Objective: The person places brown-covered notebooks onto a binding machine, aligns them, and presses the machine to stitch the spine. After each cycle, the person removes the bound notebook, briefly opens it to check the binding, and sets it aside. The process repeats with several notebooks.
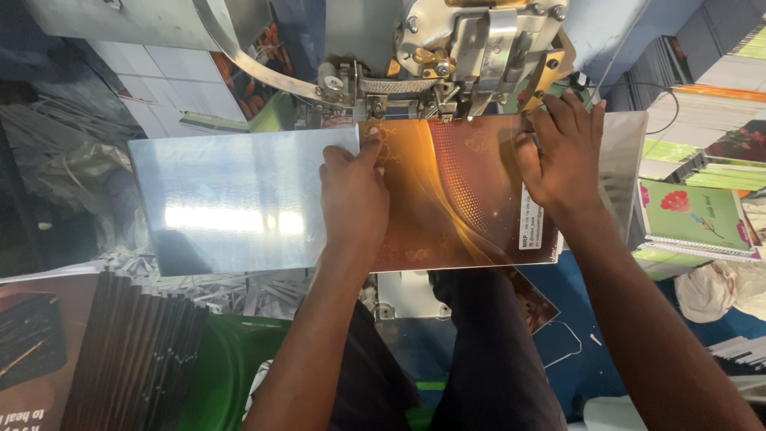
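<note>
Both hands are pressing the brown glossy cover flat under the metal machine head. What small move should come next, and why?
Probably slide the cover slightly further under the machine head. Its far edge lies just at the mechanism, and the left hand and right hand already hold it flat on the metal plate, fingertips close to the head.

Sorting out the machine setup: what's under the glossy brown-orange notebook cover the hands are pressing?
The cover lies on a shiny metal plate, held flat by left hand and right hand. Anything beneath its middle is hidden.
</note>
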